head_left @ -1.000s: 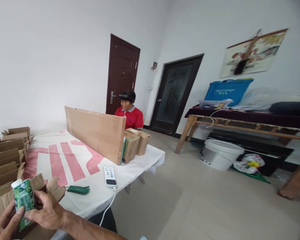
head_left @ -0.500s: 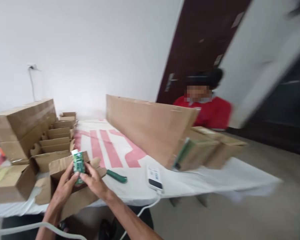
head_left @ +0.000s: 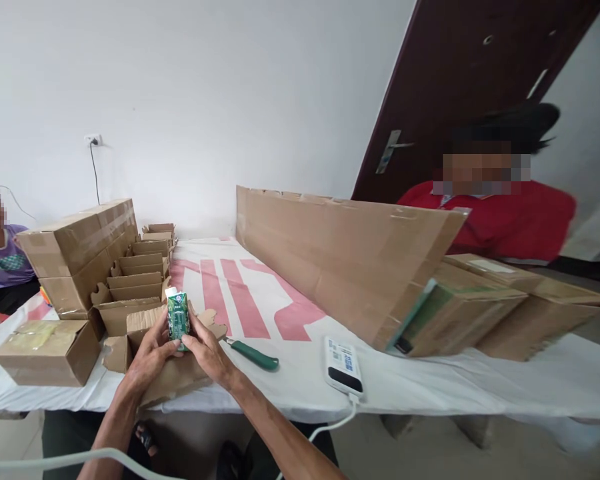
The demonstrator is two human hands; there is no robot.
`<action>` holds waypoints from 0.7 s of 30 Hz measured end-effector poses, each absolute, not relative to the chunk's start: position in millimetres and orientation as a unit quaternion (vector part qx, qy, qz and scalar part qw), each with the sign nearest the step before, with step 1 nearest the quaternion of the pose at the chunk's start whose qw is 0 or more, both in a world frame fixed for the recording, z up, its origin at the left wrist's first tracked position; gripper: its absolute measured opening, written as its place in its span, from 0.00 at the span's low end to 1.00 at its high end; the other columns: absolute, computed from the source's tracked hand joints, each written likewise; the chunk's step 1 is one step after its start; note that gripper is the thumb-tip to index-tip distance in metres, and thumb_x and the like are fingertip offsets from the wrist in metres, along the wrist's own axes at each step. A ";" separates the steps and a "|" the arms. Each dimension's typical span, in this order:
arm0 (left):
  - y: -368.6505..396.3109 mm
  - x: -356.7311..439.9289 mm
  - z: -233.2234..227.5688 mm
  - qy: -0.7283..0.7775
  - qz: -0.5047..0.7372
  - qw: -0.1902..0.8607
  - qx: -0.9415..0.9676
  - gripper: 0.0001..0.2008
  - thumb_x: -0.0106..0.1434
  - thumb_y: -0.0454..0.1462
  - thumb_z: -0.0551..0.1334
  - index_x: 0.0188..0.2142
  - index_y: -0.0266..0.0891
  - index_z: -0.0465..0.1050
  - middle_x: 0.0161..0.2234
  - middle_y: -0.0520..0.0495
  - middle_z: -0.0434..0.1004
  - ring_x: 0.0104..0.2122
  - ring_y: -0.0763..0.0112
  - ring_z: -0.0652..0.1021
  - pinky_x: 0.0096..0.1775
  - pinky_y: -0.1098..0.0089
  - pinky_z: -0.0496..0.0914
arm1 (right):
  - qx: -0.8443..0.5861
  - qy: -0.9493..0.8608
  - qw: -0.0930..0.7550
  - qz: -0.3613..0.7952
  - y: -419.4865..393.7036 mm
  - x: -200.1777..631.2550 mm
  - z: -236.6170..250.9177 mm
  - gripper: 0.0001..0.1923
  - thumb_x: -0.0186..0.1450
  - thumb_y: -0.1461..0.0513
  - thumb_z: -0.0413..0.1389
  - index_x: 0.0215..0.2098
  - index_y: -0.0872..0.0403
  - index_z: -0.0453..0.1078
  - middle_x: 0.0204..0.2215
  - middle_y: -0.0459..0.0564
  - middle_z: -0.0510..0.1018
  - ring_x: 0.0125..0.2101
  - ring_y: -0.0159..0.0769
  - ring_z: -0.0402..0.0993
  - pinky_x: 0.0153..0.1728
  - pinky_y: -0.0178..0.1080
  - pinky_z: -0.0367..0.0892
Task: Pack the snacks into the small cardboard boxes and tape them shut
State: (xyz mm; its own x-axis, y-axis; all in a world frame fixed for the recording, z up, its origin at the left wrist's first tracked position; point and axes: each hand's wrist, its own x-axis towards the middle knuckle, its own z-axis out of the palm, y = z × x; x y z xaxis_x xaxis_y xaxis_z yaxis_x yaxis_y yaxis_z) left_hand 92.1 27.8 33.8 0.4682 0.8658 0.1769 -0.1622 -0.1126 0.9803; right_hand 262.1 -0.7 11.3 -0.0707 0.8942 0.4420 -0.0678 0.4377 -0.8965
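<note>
A small green drink carton (head_left: 179, 316) with a white cap is held upright between both hands. My left hand (head_left: 153, 353) grips its left side, the thumb pressed to the lower front. On the other side my right hand (head_left: 205, 350) closes round it, thumb also on the front. Beneath the hands lies an open cardboard box (head_left: 145, 321), its front flap folded out toward me and its inside mostly covered by my hands. A green-handled tool (head_left: 255, 355) rests just right of the box, its front end partly hidden by cardboard.
Stacked sealed boxes (head_left: 80, 240) and a row of open boxes (head_left: 137, 287) stand at left. A closed box (head_left: 47, 353) is nearer. A tall cardboard panel (head_left: 340, 260) divides the table; a white power bank (head_left: 343, 367) with a cable lies before it. Two people sit nearby.
The view has swung left, so everything sits further right in the picture and a person in purple appears at left. Both hands keep hold of the carton.
</note>
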 end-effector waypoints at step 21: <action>91.9 83.0 27.0 0.331 0.435 0.578 0.606 0.44 0.51 0.37 0.77 0.68 0.49 0.73 0.64 0.41 0.79 0.60 0.46 0.78 0.46 0.62 0.81 | -0.406 -0.636 0.549 0.360 67.0 254.6 10.2 0.38 0.62 0.64 0.52 0.71 0.48 0.67 0.54 0.51 0.80 0.55 0.47 0.73 0.61 0.49 0.67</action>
